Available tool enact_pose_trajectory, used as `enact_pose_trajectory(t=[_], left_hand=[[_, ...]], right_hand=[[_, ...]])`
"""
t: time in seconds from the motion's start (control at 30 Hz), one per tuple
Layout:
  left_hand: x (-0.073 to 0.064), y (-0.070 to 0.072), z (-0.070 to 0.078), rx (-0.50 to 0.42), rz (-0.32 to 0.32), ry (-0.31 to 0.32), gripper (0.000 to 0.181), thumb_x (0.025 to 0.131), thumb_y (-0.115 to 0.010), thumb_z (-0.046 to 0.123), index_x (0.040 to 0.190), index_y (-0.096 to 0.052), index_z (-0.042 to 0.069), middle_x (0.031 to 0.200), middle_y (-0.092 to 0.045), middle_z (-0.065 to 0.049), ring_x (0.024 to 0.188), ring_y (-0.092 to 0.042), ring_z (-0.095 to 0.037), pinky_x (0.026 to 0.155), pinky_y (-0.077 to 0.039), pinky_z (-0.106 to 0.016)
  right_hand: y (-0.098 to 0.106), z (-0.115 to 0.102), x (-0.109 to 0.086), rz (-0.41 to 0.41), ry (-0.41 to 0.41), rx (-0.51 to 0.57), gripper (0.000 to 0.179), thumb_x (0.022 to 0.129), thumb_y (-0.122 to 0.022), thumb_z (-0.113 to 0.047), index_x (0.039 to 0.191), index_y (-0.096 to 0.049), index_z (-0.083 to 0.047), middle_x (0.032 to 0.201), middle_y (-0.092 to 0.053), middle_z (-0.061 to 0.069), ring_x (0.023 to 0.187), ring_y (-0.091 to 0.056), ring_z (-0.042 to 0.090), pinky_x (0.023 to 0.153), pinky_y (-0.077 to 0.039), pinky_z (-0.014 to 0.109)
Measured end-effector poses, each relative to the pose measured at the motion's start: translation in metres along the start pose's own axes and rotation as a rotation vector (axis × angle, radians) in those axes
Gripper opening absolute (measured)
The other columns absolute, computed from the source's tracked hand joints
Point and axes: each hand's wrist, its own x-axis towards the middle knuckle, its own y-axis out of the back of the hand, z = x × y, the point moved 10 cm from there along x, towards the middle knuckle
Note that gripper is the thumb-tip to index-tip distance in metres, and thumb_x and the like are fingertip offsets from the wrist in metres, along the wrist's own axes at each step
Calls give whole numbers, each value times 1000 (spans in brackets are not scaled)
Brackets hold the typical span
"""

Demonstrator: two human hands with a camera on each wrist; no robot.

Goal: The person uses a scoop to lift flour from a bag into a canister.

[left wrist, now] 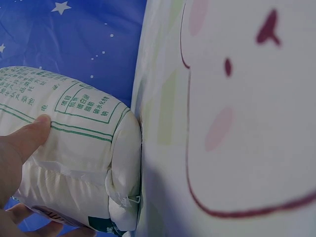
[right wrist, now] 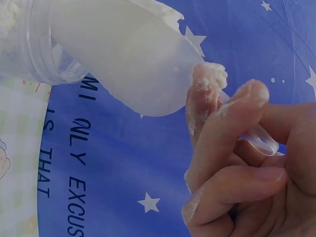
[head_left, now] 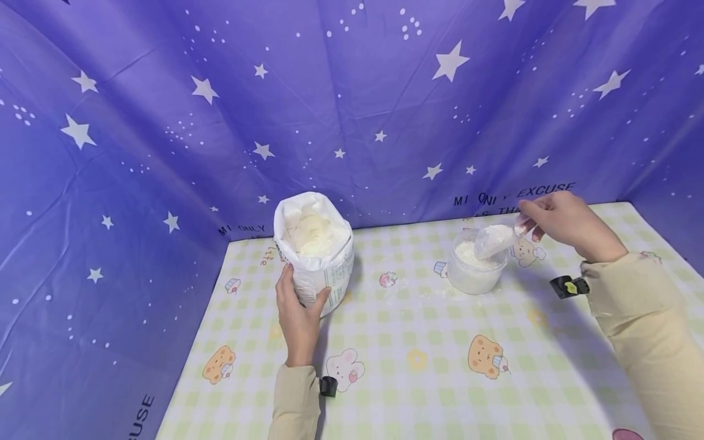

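My left hand (head_left: 299, 311) grips the near side of an opened white flour bag (head_left: 332, 275), thumb on one side and fingers round the other. Flour (head_left: 309, 232) shows in its rolled-down mouth. In the left wrist view, green print covers the bag (left wrist: 74, 143). My right hand (head_left: 569, 223) holds the handle of a translucent plastic scoop (head_left: 492, 241), its fingertips dusted white. Heaped with flour, the scoop tilts down over a clear round jar (head_left: 475, 282). The jar also has flour in it, and in the right wrist view the scoop (right wrist: 128, 59) overlaps its rim.
A green-checked cloth with cartoon prints covers the table (head_left: 396, 391). Spilled powder (head_left: 404, 293) lies between bag and jar. A blue curtain (head_left: 330, 91) with white stars hangs behind and at both sides. Black straps (head_left: 569, 286) sit at the wrists.
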Motion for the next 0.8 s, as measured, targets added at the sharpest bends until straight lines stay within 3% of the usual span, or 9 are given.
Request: enact_pose_trajectory(t=[0.23, 0.37, 0.53, 0.8], left_hand=[[0, 1, -1, 2, 1, 2, 86, 78, -85, 23, 149, -39, 10, 152, -40, -12, 141, -38, -32, 114, -35, -55], [0, 0, 2, 2, 3, -8, 86, 78, -85, 23, 148, -39, 9, 151, -40, -13, 141, -39, -33, 113, -36, -55], [-1, 0, 2, -1, 5, -11, 85, 78, -86, 22, 148, -39, 9, 151, -41, -13, 140, -39, -33, 113, -36, -55], [-1, 0, 3, -4, 5, -8, 86, 77, -86, 22, 148, -39, 9, 151, -41, -12, 141, -39, -32, 113, -36, -55]], right_hand=[[-2, -2, 1, -6, -2, -1, 57, 106, -37, -40, 110, -68, 8, 83, -73, 0, 68, -65, 18, 75, -47, 30], [-1, 0, 1, -8, -3, 2, 56, 106, -38, -38, 110, -68, 8, 83, -73, 0, 69, -65, 19, 75, -46, 30], [0, -1, 1, -6, 2, -15, 58, 106, -37, -40, 109, -68, 8, 80, -72, 1, 69, -65, 19, 79, -48, 38], [9, -14, -1, 52, 34, -137, 63, 106, -33, -43, 102, -71, 7, 70, -71, 2, 67, -63, 18, 81, -47, 53]])
